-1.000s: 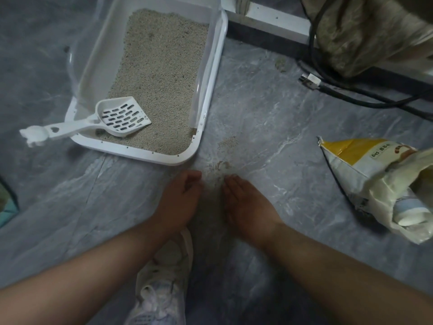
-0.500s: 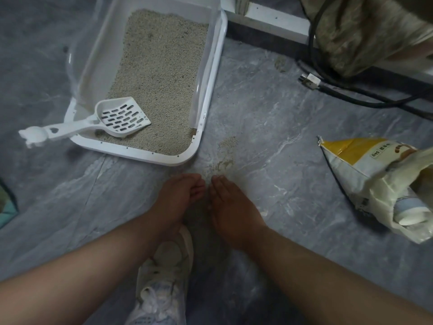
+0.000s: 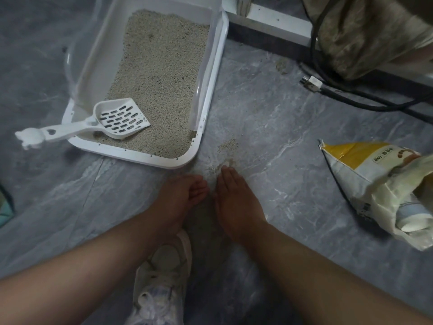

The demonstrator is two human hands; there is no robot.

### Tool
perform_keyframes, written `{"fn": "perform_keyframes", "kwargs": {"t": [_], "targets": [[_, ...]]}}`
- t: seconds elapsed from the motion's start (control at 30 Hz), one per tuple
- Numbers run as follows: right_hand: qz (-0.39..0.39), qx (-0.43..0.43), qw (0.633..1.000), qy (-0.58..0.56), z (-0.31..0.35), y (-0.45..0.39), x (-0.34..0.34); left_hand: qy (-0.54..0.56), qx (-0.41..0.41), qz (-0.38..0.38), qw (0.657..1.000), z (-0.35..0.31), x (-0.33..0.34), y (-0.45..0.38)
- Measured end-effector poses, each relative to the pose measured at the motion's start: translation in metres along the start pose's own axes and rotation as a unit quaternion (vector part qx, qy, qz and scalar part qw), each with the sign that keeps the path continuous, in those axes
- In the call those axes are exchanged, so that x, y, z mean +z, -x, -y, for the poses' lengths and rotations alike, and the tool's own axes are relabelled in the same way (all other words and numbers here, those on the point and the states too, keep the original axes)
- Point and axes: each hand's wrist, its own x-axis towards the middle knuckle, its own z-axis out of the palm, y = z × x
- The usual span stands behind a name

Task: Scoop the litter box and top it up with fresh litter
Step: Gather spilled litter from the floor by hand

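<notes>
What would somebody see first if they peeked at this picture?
First, the two bare hands, left hand and right hand, side by side on the grey floor, low in the middle, by some spilled litter. Next, the white litter box at upper left, with a slotted scoop lying on its litter and its handle poking out over the rim. At the right edge lies a yellow and white litter bag.

The box (image 3: 212,73) sat on the floor (image 3: 269,118) at far left, scoop (image 3: 112,121) in its near corner on the litter (image 3: 161,73); spilled grains (image 3: 228,144) lay just right of it; the bag (image 3: 379,186) lay well right; both hands (image 3: 180,198) rested on the floor before the box.
</notes>
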Motion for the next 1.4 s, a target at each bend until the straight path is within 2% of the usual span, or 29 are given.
{"fn": "perform_keyframes", "kwargs": {"t": [0.57, 0.63, 0.7, 0.73, 0.8, 0.93, 1.03, 1.3, 1.4], "targets": [[0.008, 0.038, 0.999, -0.020, -0.016, -0.029, -0.003, -0.002, -0.023, -0.006, 1.000, 0.001, 0.001, 0.000], [-0.015, 0.021, 0.999, -0.026, -0.012, -0.021, -0.012, -0.004, -0.022, -0.006, 1.000, -0.001, 0.001, 0.001], [-0.050, -0.040, 0.998, -0.011, -0.002, -0.004, -0.011, -0.006, -0.022, -0.004, 1.000, -0.003, 0.001, 0.001], [-0.044, -0.070, 0.997, -0.006, 0.004, 0.002, -0.007, -0.007, -0.022, -0.002, 1.000, -0.004, 0.002, 0.002], [0.017, -0.082, 0.996, -0.025, 0.011, 0.006, 0.001, -0.011, -0.024, -0.001, 1.000, -0.004, 0.002, 0.002], [0.048, -0.035, 0.998, -0.011, 0.005, -0.009, 0.009, -0.003, -0.023, -0.015, 1.000, -0.004, -0.003, 0.001], [0.049, -0.004, 0.999, 0.000, -0.003, -0.020, 0.002, 0.003, -0.027, -0.021, 0.999, -0.005, -0.003, 0.000], [0.011, -0.006, 1.000, 0.013, -0.008, -0.015, -0.020, 0.008, -0.030, -0.015, 0.999, -0.009, 0.002, 0.000], [0.033, -0.026, 0.998, 0.037, -0.010, -0.003, -0.025, 0.010, -0.031, -0.014, 0.999, -0.009, 0.002, 0.001]]}}
